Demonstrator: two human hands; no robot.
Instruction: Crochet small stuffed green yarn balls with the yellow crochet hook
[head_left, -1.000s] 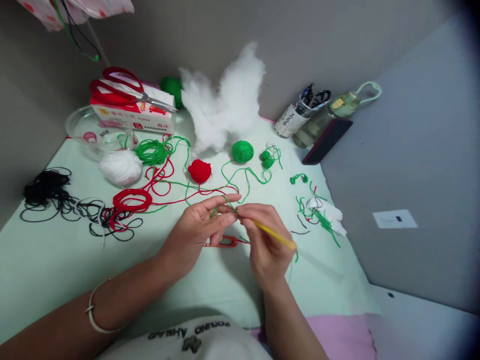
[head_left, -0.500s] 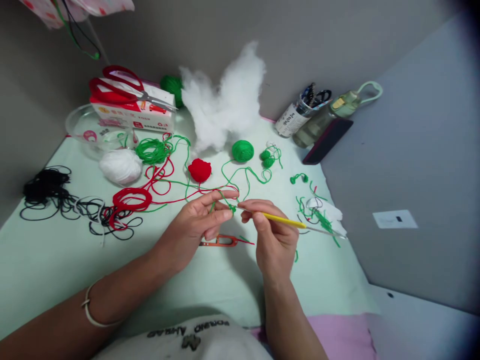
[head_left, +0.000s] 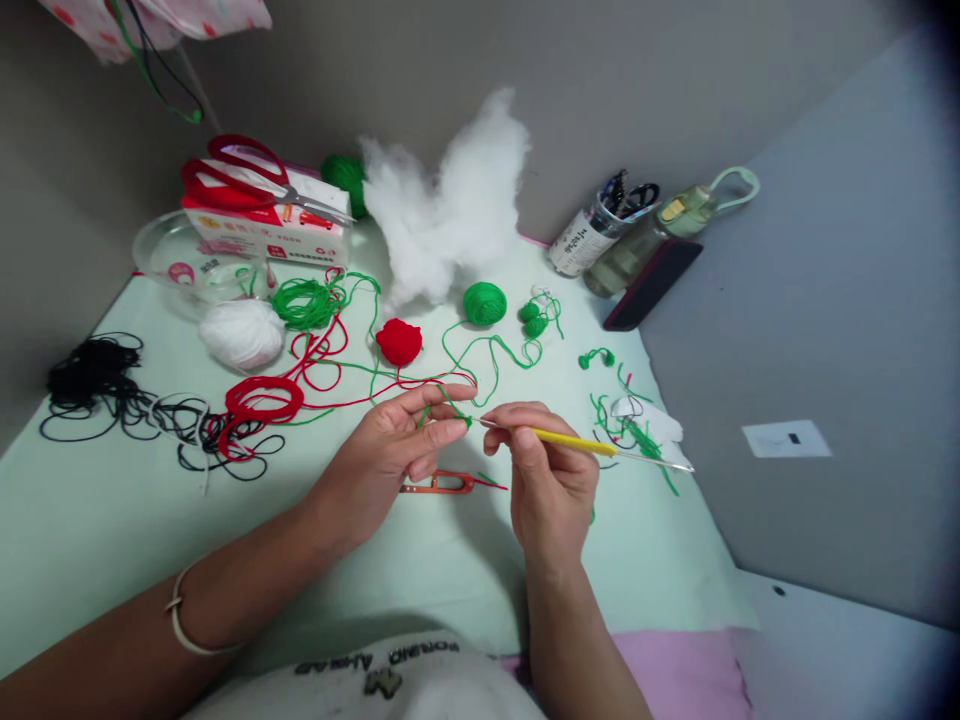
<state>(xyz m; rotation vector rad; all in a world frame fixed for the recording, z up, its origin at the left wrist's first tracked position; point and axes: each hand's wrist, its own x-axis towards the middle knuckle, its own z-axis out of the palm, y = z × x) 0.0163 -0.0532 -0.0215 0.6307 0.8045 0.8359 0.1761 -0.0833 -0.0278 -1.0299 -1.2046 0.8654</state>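
Tabletop (head_left: 435, 575), pale green cover. Datum = red yarn ball (head_left: 400, 343). Left of it: green coil (head_left: 304, 303), white yarn ball (head_left: 241, 335), red coil (head_left: 262, 415), then black tangle (head_left: 94, 372). Back-left: clear tub (head_left: 157, 265), red-and-white box (head_left: 266, 235). Behind: white stuffing (head_left: 450, 220). Right: green yarn ball (head_left: 485, 304), small green pieces (head_left: 534, 325), yarn scraps (head_left: 646, 440) farther out. Back-right: pen cup (head_left: 576, 248), bottle (head_left: 619, 268), dark slab (head_left: 654, 287). Front-right: orange snips (head_left: 469, 484), partly hidden.

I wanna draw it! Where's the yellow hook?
In the head view, the yellow hook is right of centre, in the right hand, pointing at green yarn in the left hand.
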